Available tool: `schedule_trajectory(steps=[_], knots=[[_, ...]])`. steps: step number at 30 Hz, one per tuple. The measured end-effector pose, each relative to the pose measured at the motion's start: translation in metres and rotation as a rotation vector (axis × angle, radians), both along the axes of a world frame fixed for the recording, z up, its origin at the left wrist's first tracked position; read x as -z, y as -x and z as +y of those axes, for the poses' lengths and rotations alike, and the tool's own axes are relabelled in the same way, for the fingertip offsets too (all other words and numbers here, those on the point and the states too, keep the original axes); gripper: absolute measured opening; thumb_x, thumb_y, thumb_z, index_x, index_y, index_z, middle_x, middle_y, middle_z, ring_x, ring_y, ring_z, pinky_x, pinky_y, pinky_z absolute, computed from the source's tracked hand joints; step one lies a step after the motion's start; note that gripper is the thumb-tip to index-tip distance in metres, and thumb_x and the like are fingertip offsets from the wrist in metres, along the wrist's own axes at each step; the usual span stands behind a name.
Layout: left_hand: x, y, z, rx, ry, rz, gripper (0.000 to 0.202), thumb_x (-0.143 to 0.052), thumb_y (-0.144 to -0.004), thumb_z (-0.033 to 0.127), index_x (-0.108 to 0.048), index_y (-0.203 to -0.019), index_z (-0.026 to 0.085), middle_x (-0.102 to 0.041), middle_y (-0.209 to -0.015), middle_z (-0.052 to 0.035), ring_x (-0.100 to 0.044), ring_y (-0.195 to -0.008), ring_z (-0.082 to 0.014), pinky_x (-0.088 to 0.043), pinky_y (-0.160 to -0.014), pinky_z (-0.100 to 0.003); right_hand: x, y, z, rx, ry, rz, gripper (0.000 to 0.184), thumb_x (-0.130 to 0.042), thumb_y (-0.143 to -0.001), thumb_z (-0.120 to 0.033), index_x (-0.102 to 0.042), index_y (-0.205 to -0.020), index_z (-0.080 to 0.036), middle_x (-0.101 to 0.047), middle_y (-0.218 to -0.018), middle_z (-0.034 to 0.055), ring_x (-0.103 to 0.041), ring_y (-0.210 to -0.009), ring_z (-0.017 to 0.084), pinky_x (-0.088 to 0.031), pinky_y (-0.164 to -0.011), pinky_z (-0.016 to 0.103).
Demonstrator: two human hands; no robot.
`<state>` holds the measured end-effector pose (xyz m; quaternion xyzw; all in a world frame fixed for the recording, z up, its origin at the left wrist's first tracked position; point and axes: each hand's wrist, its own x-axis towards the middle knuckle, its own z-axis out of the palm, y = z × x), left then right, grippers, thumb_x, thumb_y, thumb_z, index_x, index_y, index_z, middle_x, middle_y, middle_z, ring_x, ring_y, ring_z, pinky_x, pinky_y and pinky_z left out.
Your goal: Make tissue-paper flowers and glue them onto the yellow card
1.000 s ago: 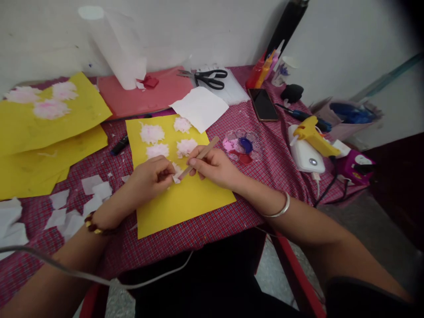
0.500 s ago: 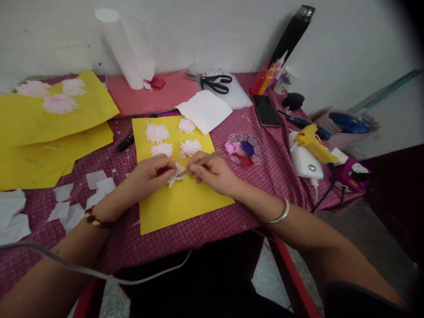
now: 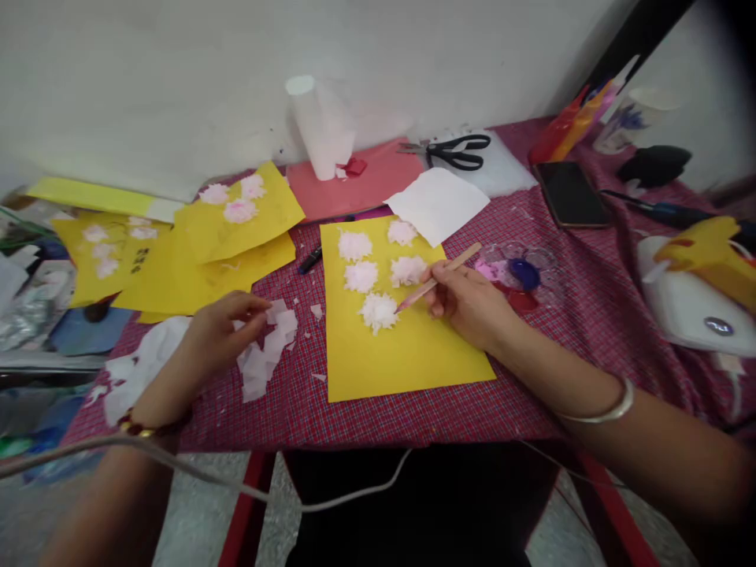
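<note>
My right hand (image 3: 469,303) grips a thin wooden stick (image 3: 461,258) with a pinkish tip. That tip touches or nearly touches the right edge of a pale ruffled tissue flower (image 3: 376,313), lowest of several on a yellow sheet (image 3: 407,366). Over small white tissue squares (image 3: 255,378) to the left, my left hand (image 3: 218,335) hovers with thumb and index finger apart. I see nothing between them; its other fingers are partly hidden.
A paint palette (image 3: 540,276) with pink, blue and red lies right of the sheet. Behind are scissors (image 3: 454,151), white paper (image 3: 440,205) and a paper roll (image 3: 313,130). A phone (image 3: 570,194) and yellow glue gun (image 3: 709,256) lie right. A cable (image 3: 206,480) crosses in front.
My left hand has left the lowest flower and moved left to the tissue squares. My right hand has drawn back slightly, still with the stick. The view has turned left.
</note>
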<state>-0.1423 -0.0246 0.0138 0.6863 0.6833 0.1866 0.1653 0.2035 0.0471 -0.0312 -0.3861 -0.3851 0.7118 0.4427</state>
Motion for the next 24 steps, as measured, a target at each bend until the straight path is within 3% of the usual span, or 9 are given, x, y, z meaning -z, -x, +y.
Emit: schedule_trajectory(steps=[4,10,12,15,21,24], knots=[[0.013,0.001,0.007,0.085,-0.122,0.223,0.027,-0.053,-0.082,0.037,-0.068,-0.094,0.019,-0.067,-0.092,-0.0095,-0.062,-0.09,-0.0259,-0.047,-0.082,-0.04,0.001,0.0,0.0,-0.01,-0.014,-0.023,0.019,-0.054,-0.09,-0.03,-0.062,-0.08,-0.016,-0.057,-0.054,-0.0021,-0.048,-0.042,0.007,-0.036,-0.041,0.019],[0.018,-0.008,0.023,0.161,0.039,0.219,0.022,-0.062,-0.074,0.037,-0.068,-0.083,0.018,-0.063,-0.077,-0.0052,-0.057,-0.071,-0.0197,-0.044,-0.066,-0.031,0.005,-0.002,0.0,-0.035,-0.061,-0.043,0.021,-0.056,-0.09,-0.035,-0.062,-0.081,-0.017,-0.057,-0.057,-0.0016,-0.048,-0.044,0.007,-0.036,-0.043,0.021],[0.02,-0.007,0.025,0.156,0.096,0.137,0.019,-0.063,-0.072,0.038,-0.064,-0.071,0.019,-0.06,-0.07,-0.0027,-0.054,-0.064,-0.0171,-0.041,-0.06,-0.028,0.006,-0.003,0.001,-0.048,-0.074,-0.042,0.021,-0.057,-0.09,-0.036,-0.061,-0.082,-0.018,-0.056,-0.058,-0.0016,-0.048,-0.045,0.007,-0.036,-0.043,0.022],[0.015,-0.009,0.021,0.051,0.163,-0.089,0.026,-0.066,-0.071,0.041,-0.055,-0.06,0.02,-0.053,-0.059,0.0015,-0.048,-0.054,-0.0132,-0.037,-0.051,-0.024,0.007,-0.002,0.001,-0.063,-0.084,-0.032,0.021,-0.057,-0.09,-0.037,-0.06,-0.082,-0.018,-0.056,-0.058,-0.002,-0.047,-0.045,0.007,-0.037,-0.042,0.022],[-0.018,-0.04,0.009,-0.182,0.2,-0.562,0.026,-0.073,-0.074,0.04,-0.057,-0.071,0.02,-0.053,-0.058,0.0039,-0.045,-0.048,-0.0092,-0.034,-0.045,-0.021,0.005,0.0,0.0,-0.077,-0.122,0.023,0.021,-0.057,-0.089,-0.036,-0.063,-0.084,-0.016,-0.063,-0.06,-0.0013,-0.049,-0.042,0.006,-0.036,-0.041,0.02],[-0.017,-0.066,0.015,-0.15,0.2,-0.652,0.023,-0.076,-0.071,0.037,-0.062,-0.073,0.019,-0.057,-0.062,0.0022,-0.047,-0.051,-0.0089,-0.036,-0.046,-0.02,0.001,-0.001,-0.003,-0.103,-0.199,0.046,0.023,-0.058,-0.089,-0.038,-0.064,-0.096,-0.017,-0.072,-0.074,0.002,-0.053,-0.044,0.006,-0.039,-0.043,0.02]])
